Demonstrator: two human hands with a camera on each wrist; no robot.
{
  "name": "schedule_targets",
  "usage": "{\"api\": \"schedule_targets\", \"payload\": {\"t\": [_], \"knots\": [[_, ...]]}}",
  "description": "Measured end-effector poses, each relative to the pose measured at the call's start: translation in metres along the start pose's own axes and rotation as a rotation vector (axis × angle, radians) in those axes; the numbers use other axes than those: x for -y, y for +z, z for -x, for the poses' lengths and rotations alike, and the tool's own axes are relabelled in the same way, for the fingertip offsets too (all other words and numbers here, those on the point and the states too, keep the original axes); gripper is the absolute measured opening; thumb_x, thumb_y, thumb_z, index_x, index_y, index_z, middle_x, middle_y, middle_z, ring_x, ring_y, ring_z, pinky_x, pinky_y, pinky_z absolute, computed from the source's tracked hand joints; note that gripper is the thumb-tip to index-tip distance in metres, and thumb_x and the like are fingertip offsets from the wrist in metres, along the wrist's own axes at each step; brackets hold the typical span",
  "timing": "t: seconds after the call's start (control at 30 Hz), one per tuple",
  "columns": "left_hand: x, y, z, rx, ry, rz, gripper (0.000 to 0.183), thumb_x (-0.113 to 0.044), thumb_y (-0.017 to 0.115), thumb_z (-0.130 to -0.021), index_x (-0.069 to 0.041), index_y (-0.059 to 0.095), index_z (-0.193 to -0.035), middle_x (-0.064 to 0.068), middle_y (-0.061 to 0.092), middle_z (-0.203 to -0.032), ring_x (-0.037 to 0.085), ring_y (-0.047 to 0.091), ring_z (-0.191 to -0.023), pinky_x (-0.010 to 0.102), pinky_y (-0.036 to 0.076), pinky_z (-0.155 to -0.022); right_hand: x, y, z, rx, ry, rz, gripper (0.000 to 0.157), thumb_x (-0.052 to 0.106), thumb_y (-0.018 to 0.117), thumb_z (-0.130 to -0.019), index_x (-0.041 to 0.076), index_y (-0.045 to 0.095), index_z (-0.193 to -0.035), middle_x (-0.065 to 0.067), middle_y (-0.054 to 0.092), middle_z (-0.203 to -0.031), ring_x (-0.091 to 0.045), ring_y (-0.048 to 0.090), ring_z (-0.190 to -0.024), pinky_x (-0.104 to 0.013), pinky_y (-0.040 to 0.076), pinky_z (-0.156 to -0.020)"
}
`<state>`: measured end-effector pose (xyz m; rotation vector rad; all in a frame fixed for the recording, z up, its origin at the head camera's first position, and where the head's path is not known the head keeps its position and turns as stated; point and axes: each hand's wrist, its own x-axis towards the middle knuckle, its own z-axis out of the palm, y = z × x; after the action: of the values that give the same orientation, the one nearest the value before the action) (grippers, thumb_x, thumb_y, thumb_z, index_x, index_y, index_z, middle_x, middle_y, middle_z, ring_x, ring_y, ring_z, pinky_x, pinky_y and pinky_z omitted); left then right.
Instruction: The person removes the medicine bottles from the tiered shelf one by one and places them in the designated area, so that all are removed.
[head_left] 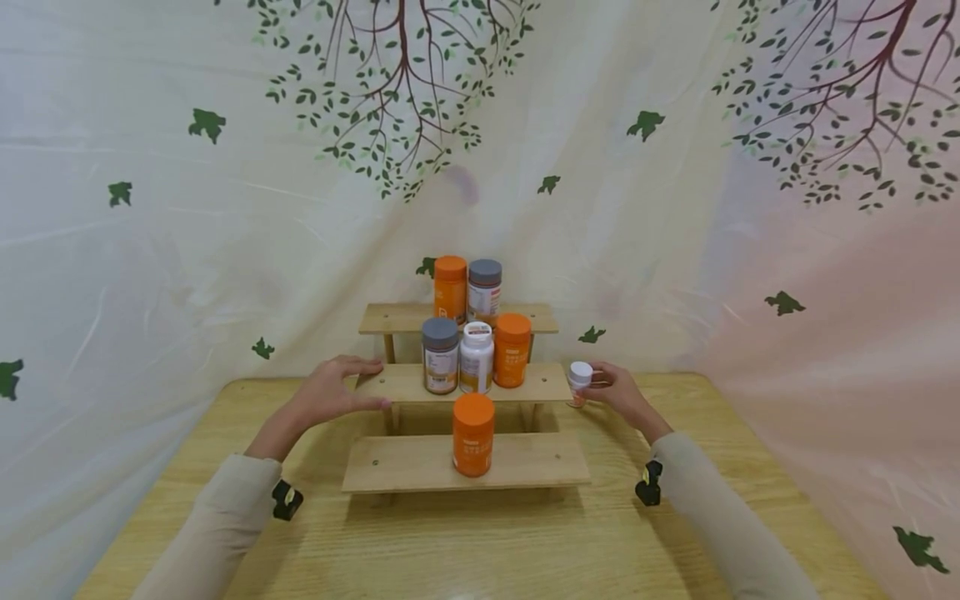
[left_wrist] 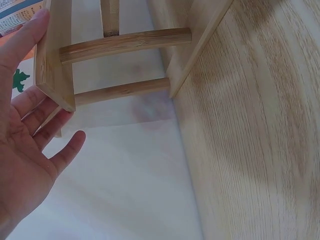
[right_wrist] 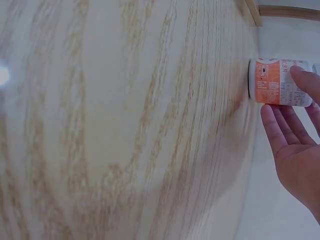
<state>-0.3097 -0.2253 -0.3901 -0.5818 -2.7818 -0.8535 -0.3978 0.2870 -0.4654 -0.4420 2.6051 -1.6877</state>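
Note:
A stepped wooden rack [head_left: 405, 385] stands on the table, with pill bottles on its three boards. My left hand [head_left: 333, 390] holds the left end of the middle board; in the left wrist view, the left hand [left_wrist: 30, 135] has its thumb along one side of the board [left_wrist: 54, 65] and its fingertips at the other. To the right of the rack, my right hand [head_left: 618, 396] grips a small white pill bottle [head_left: 579, 377] with a white cap. Seen from the right wrist, the bottle's orange and white label [right_wrist: 275, 82] faces the camera, its base right at the tabletop.
An orange bottle [head_left: 473, 437] stands on the lowest board. The middle board bears a grey-capped bottle [head_left: 440, 358], a white bottle [head_left: 477, 358] and an orange one [head_left: 512, 352]. Two more, orange [head_left: 450, 287] and grey-capped [head_left: 484, 292], stand on top. A printed curtain [head_left: 637, 275] hangs behind.

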Motion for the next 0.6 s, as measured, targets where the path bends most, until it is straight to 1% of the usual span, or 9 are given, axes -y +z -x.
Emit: {"api": "schedule_targets", "payload": {"t": [0.1,0.2,0.37,0.5,0.6], "knots": [[0.000,0.000,0.001,0.001,-0.004,0.001,0.074,-0.046,0.086,-0.079,-0.001,0.066,-0.135,0.017,0.064,-0.140,0.043,0.054,-0.134,0.060,0.043,-0.111,0.000,0.001,0.000,-0.003,0.009,0.000,0.053,0.004,0.076,-0.090,-0.008,0.055,-0.137,-0.035,0.061,-0.130,-0.035,0.066,-0.113,-0.030,0.059,-0.085],[0.000,0.001,0.001,0.002,-0.007,0.004,0.073,-0.045,0.086,-0.079,-0.002,0.066,-0.135,0.017,0.064,-0.140,0.043,0.054,-0.135,0.060,0.043,-0.111,0.001,0.001,0.001,-0.005,0.026,0.012,0.054,0.006,0.077,-0.090,-0.007,0.054,-0.138,-0.034,0.062,-0.130,-0.034,0.066,-0.114,-0.037,0.060,-0.088],[0.000,0.002,0.001,-0.003,-0.007,0.007,0.073,-0.045,0.087,-0.079,-0.003,0.066,-0.135,0.017,0.064,-0.141,0.042,0.053,-0.135,0.060,0.042,-0.112,0.006,-0.002,0.002,-0.005,0.031,0.046,0.057,0.009,0.076,-0.091,-0.005,0.053,-0.141,-0.034,0.061,-0.132,-0.042,0.063,-0.119,-0.047,0.059,-0.093],[-0.001,0.002,0.002,-0.006,-0.011,0.008,0.070,-0.042,0.087,-0.080,-0.003,0.066,-0.135,0.017,0.064,-0.141,0.042,0.053,-0.135,0.061,0.042,-0.111,0.012,-0.007,0.000,0.014,0.023,0.057,0.059,0.011,0.074,-0.093,-0.005,0.050,-0.144,-0.035,0.058,-0.134,-0.047,0.059,-0.123,-0.052,0.057,-0.096],[-0.001,0.001,0.002,-0.008,-0.016,0.008,0.069,-0.039,0.087,-0.080,-0.003,0.066,-0.135,0.018,0.063,-0.141,0.043,0.053,-0.135,0.061,0.042,-0.111,0.018,-0.013,-0.003,0.054,0.017,0.070,0.062,0.013,0.072,-0.096,-0.006,0.045,-0.149,-0.036,0.056,-0.138,-0.048,0.056,-0.127,-0.055,0.055,-0.099]]}}
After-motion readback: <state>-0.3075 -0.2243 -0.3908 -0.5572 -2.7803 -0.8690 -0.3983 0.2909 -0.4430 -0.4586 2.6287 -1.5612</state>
